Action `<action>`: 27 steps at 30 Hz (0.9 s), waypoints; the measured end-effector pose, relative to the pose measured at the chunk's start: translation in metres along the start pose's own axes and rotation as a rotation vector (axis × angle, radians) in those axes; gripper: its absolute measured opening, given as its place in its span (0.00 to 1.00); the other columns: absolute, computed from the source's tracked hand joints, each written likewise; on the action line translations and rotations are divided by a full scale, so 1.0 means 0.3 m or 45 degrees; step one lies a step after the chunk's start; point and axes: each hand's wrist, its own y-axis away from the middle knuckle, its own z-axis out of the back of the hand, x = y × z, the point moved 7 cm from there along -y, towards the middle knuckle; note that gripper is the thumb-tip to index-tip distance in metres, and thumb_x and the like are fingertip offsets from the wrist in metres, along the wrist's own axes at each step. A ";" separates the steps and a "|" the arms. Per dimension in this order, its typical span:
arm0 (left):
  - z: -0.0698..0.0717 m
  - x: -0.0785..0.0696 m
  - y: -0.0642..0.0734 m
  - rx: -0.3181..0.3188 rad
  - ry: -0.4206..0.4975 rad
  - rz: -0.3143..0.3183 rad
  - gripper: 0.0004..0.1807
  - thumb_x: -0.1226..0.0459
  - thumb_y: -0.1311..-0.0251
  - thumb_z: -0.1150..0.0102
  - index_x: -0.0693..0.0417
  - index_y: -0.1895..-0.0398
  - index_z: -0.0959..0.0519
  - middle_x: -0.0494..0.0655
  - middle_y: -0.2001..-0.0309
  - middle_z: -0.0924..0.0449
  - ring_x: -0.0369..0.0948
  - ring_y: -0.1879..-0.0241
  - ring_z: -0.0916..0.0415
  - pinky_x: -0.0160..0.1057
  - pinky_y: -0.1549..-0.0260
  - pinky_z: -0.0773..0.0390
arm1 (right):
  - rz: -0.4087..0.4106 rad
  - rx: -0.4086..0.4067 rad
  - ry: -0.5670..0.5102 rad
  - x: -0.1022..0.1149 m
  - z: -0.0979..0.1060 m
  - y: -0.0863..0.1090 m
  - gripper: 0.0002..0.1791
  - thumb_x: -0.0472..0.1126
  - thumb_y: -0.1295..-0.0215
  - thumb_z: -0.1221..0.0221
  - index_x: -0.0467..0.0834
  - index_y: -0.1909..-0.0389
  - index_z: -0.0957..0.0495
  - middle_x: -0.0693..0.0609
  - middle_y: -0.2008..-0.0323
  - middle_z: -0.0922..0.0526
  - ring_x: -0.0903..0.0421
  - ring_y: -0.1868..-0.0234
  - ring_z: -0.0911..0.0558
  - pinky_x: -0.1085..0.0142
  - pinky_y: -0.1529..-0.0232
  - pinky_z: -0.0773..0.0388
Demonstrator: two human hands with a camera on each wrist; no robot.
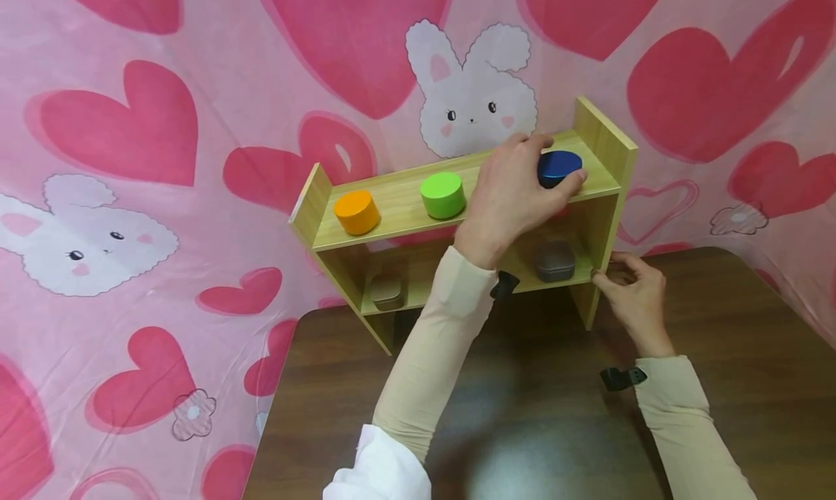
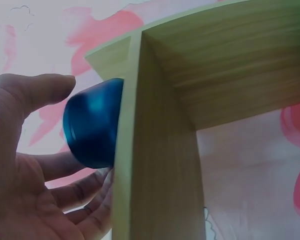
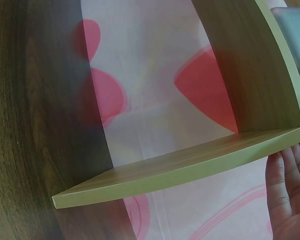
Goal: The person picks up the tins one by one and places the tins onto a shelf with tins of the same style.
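Note:
A small two-tier wooden shelf [image 1: 398, 230] stands on the table. On its upper board, my left hand [image 1: 506, 195] spans a blue round tin [image 1: 559, 166], fingers at the back and thumb round the front. The left wrist view shows this tin [image 2: 95, 122] between thumb and fingers, its base at the board. A green round tin [image 1: 443, 195] and an orange round tin [image 1: 356, 212] stand farther left. My right hand [image 1: 632, 297] holds the shelf's right side panel, thumb at its front edge. In the right wrist view, fingers [image 3: 277, 185] lie along the panel's outer face.
On the lower board sit a grey square tin [image 1: 555, 260] at the right and another square tin [image 1: 387, 292] at the left. A brown table [image 1: 522, 413] bears the shelf. Behind hangs a pink cloth [image 1: 248, 72] with hearts and rabbits.

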 end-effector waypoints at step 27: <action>0.184 -0.028 0.139 -0.265 0.126 -0.151 0.31 0.46 0.34 0.36 0.51 0.32 0.22 0.44 0.39 0.18 0.36 0.40 0.22 0.27 0.40 0.26 | -0.027 -0.010 -0.054 -0.015 -0.002 -0.005 0.17 0.24 0.47 0.33 0.51 0.65 0.16 0.73 0.77 0.16 0.76 0.74 0.17 0.85 0.68 0.22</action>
